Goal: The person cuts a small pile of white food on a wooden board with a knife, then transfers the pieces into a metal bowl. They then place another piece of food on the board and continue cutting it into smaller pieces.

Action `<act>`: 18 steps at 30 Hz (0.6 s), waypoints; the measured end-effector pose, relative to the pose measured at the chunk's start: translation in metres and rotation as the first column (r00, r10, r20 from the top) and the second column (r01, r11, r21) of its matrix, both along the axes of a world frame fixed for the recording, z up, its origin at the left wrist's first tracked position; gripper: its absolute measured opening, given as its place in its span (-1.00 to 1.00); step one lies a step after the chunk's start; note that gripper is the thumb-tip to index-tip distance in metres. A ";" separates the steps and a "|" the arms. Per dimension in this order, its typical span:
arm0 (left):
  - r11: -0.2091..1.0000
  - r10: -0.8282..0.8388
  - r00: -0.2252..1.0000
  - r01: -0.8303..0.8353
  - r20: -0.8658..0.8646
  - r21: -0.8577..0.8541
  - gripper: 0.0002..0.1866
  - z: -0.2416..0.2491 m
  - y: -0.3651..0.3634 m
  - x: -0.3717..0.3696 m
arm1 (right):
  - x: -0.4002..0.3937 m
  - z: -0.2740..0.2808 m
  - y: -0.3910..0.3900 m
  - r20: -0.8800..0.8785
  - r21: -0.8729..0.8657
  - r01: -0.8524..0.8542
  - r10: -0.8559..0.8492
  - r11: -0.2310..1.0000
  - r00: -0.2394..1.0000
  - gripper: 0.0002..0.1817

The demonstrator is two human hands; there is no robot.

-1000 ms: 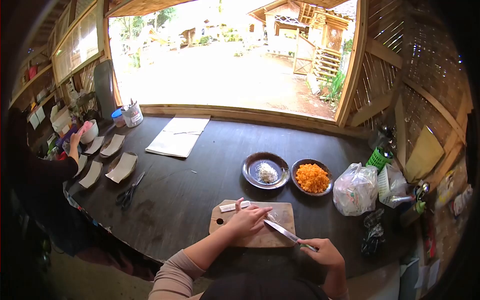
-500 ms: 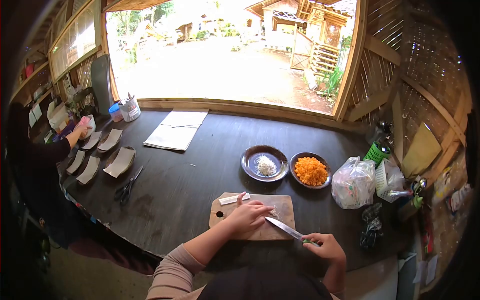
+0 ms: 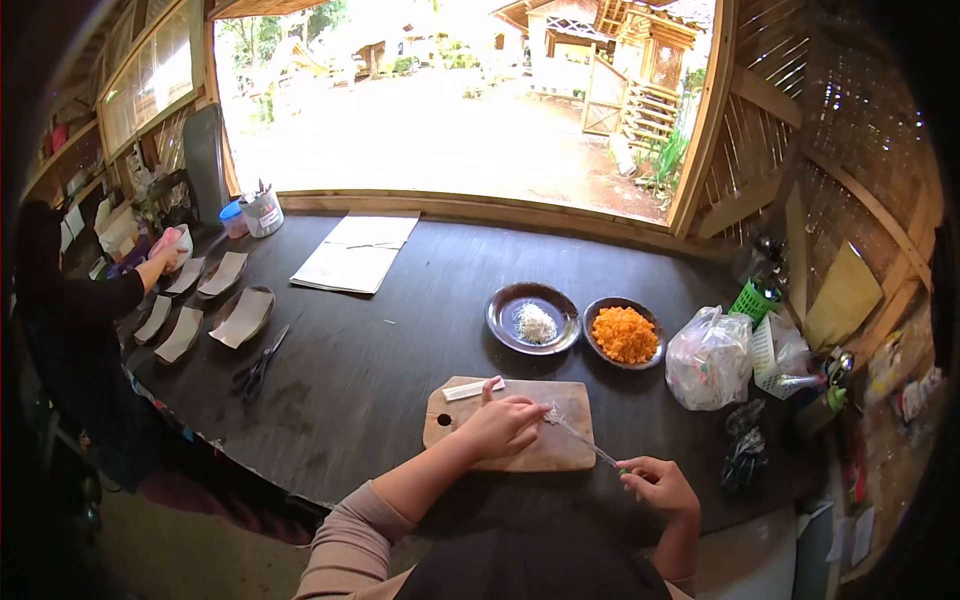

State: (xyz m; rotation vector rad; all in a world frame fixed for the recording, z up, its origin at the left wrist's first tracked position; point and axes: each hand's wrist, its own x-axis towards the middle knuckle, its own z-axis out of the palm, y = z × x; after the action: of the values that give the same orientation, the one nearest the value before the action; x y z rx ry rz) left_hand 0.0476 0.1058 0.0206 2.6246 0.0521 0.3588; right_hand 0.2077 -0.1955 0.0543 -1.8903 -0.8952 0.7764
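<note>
A wooden cutting board (image 3: 465, 455) lies at the table's near edge. My right hand (image 3: 660, 487) grips a kitchen knife (image 3: 590, 446) by its green handle, the blade turned edge-on and reaching left over the board. Fine white shreds (image 3: 562, 407) lie around the knife tip. My left hand (image 3: 503, 426) rests on the board with its fingers bent together, fingertips close to the blade's tip; whatever is under them is hidden. A white strip (image 3: 473, 390) lies behind that hand. Beyond the board are a dark plate (image 3: 500, 335) with white shreds (image 3: 535, 324) and a bowl (image 3: 655, 358) of chopped orange food (image 3: 625, 334).
On the right stand a filled plastic bag (image 3: 710, 358), a black plastic bag (image 3: 744, 447) and baskets (image 3: 752, 300). Scissors (image 3: 262, 366), paper-lined dishes (image 3: 243, 318) and paper sheets (image 3: 350, 262) lie to the left. Another person (image 3: 75, 330) works at the far left.
The knife has swung edge-on, its tip now up among the white shreds near my left fingertips. My right hand has shifted slightly right. My left fingers have drawn together.
</note>
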 end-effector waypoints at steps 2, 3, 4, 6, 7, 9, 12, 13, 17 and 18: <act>0.999 0.029 0.999 -0.028 0.032 -0.033 -0.51 -0.005 0.000 0.001 | -0.004 -0.001 -0.004 -0.081 0.025 0.009 -0.007 1.000 0.997 -0.72; 0.997 0.059 0.996 -0.055 0.070 -0.061 -0.51 -0.004 0.001 0.002 | -0.007 0.001 -0.006 -0.132 0.014 -0.008 0.010 1.000 0.991 -0.69; 0.997 0.055 0.996 -0.050 0.071 -0.063 -0.51 -0.004 0.001 0.003 | -0.010 0.003 -0.007 -0.182 0.005 -0.025 0.025 1.000 0.983 -0.66; 0.995 0.097 0.995 -0.097 0.012 -0.031 -0.51 0.000 0.002 0.002 | -0.015 0.002 -0.009 -0.262 0.053 -0.010 0.024 0.999 0.965 -0.63; 0.995 0.092 0.996 -0.092 0.013 -0.032 -0.51 0.001 0.001 0.002 | -0.018 0.001 -0.011 -0.342 0.101 0.005 0.030 0.995 0.939 -0.60; 0.995 0.034 0.999 -0.034 0.006 0.089 -0.52 0.003 -0.002 0.001 | -0.023 -0.003 -0.011 -0.399 0.098 0.024 0.017 0.995 0.917 -0.59; 0.982 0.086 0.996 -0.082 -0.019 0.169 -0.51 -0.003 -0.012 0.001 | -0.029 -0.011 -0.009 -0.494 0.103 0.062 -0.003 0.993 0.869 -0.59; 0.983 0.084 0.996 -0.080 -0.019 0.168 -0.51 -0.010 -0.013 0.002 | -0.033 -0.011 -0.007 -0.498 0.093 0.090 -0.032 0.992 0.866 -0.59; 0.971 0.073 0.996 -0.058 -0.057 0.233 -0.44 -0.018 -0.021 0.007 | -0.038 -0.026 -0.002 -0.461 0.063 0.140 -0.095 0.988 0.883 -0.61; 0.957 0.092 0.992 -0.062 -0.092 0.283 -0.41 -0.014 -0.025 0.005 | -0.039 -0.027 0.001 -0.461 0.061 0.138 -0.095 0.989 0.882 -0.61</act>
State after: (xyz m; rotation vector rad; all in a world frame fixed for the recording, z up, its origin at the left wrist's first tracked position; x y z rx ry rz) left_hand 0.0528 0.0812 0.0062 2.9267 0.1491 0.2710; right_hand 0.1687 -0.1949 0.0275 -1.5649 -0.5051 1.0317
